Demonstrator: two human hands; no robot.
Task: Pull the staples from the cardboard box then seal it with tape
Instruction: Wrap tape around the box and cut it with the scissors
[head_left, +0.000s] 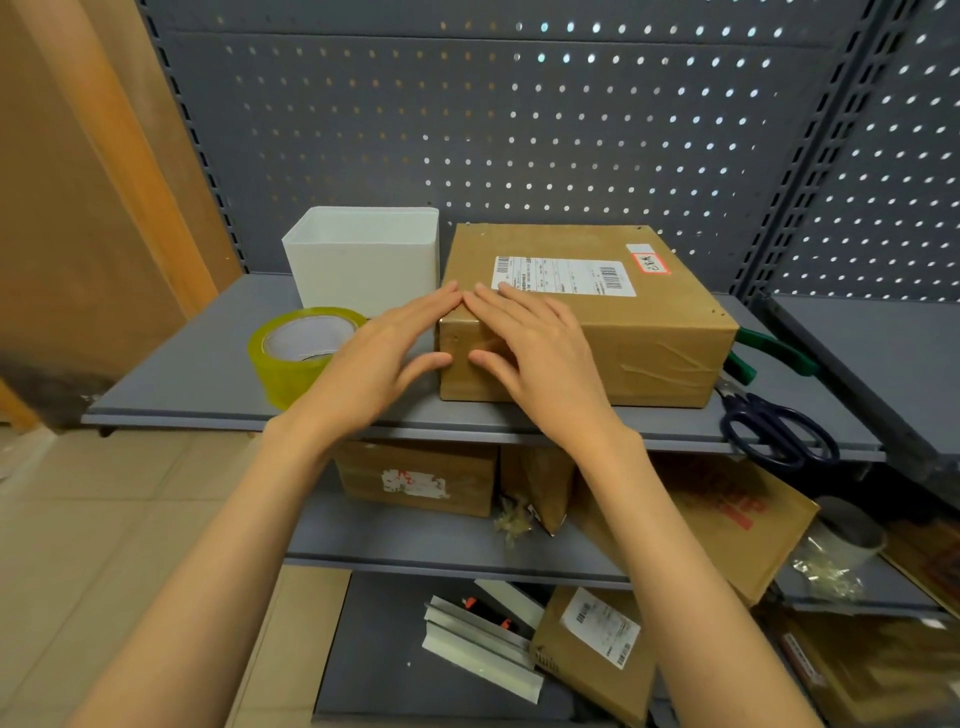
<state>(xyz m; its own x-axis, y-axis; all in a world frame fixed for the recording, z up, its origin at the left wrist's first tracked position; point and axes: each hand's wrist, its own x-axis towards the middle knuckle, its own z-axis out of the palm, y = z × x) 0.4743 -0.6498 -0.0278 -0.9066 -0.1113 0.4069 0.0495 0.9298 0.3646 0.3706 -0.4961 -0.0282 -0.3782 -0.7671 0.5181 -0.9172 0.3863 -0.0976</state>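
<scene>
Partly, right hand (540, 348) covers cardboard box (597, 317) corner, pliers (774, 351) half hidden

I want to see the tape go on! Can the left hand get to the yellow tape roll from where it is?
Probably yes. The left hand rests open against the cardboard box at its near left corner, and the tape roll lies just to its left on the shelf, with nothing between them.

The cardboard box (587, 317) sits on the shelf (208, 374). Left of it stand a bin (363, 260) and, nearer, a tape roll (301, 348); pliers (774, 351) and scissors (779, 428) lie right. Both hands press its near-left corner.
</scene>
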